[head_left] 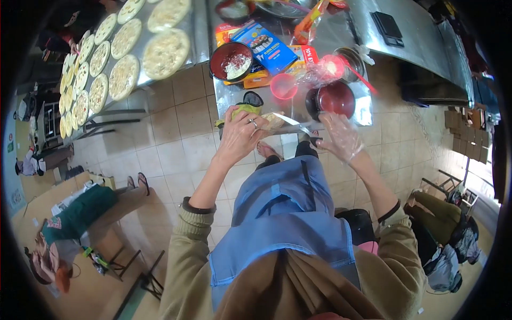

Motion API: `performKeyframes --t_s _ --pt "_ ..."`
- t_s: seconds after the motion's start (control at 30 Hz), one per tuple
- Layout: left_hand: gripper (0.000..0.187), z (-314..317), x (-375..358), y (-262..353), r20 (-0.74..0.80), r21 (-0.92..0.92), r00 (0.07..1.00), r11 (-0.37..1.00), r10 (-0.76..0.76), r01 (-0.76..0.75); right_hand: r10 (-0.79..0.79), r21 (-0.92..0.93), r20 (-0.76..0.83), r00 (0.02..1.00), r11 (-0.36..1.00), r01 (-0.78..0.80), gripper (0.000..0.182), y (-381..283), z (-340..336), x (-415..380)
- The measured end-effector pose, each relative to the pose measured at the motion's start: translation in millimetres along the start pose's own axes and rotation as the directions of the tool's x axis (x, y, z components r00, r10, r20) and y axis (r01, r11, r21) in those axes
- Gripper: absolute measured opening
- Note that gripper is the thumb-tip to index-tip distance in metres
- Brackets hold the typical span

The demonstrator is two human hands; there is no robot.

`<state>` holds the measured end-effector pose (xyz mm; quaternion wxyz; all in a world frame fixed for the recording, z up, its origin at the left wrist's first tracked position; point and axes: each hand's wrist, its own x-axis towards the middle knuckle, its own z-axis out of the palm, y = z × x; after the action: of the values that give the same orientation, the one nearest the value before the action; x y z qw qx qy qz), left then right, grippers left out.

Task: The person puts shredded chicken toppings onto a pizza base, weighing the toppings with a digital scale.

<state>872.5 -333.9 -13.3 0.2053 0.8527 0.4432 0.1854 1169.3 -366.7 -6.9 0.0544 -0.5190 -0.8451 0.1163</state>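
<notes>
My left hand [241,134], bare with a ring, has its fingers wrapped round a small clear packet [273,124] at the near edge of the metal table [365,113]. Beside that hand is a yellow-green pouch [247,109]. My right hand [341,136], in a clear plastic glove, is closed on the dark handle of scissors [298,124]. The blades point left toward the packet. Just beyond my right hand sits a dark red bowl [337,100].
Another bowl with white powder [231,61], a blue box [265,47], a pink cup [284,86] and a black scale [388,29] lie further back. Flat round breads [166,54] cover the left table. Other people [80,212] are at the left and right.
</notes>
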Motion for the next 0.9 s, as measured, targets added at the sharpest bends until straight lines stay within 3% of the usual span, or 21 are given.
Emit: performKeyframes --t_s 0.07,0.17,0.3,0.4,0.5,0.6,0.7,0.8,0.9 --pt "0.020 4 6 -1 0.017 0.061 0.999 0.998 0.028 -0.029 -0.004 -0.117 0.039 0.999 0.993 0.008 0.067 -3 -11 18" --pt "0.020 10 14 2 0.000 0.055 1.000 0.998 0.025 -0.025 -0.055 -0.133 0.102 0.993 0.989 0.069 0.067 1 -12 30" --pt "0.018 18 22 6 0.035 -0.012 0.999 1.000 -0.017 0.018 -0.139 -0.167 0.076 0.987 0.975 0.150 0.067 2 -8 39" --pt "0.017 22 26 8 0.040 -0.071 0.998 0.996 -0.047 0.050 -0.128 -0.167 0.151 0.980 0.974 0.153 0.063 -4 -13 50" --pt "0.016 23 28 7 0.012 -0.138 0.997 0.987 -0.081 0.082 -0.220 -0.120 0.179 0.959 0.963 0.243 0.055 5 -12 56" --pt "0.016 27 27 5 -0.016 -0.182 0.993 0.977 -0.115 0.110 -0.176 -0.092 0.349 0.921 0.971 0.220 0.049 8 -11 59" --pt "0.017 30 26 3 -0.025 -0.205 0.991 0.971 -0.129 0.121 -0.158 -0.113 0.405 0.901 0.969 0.221 0.047 6 -19 62" --pt "0.018 30 26 2 -0.019 -0.209 0.993 0.971 -0.120 0.114 -0.253 -0.081 0.240 0.937 0.957 0.279 0.048 10 -13 61" --pt "0.019 29 25 5 -0.021 -0.206 0.993 0.973 -0.113 0.106 -0.256 -0.042 0.257 0.932 0.960 0.276 0.051 4 -3 69"
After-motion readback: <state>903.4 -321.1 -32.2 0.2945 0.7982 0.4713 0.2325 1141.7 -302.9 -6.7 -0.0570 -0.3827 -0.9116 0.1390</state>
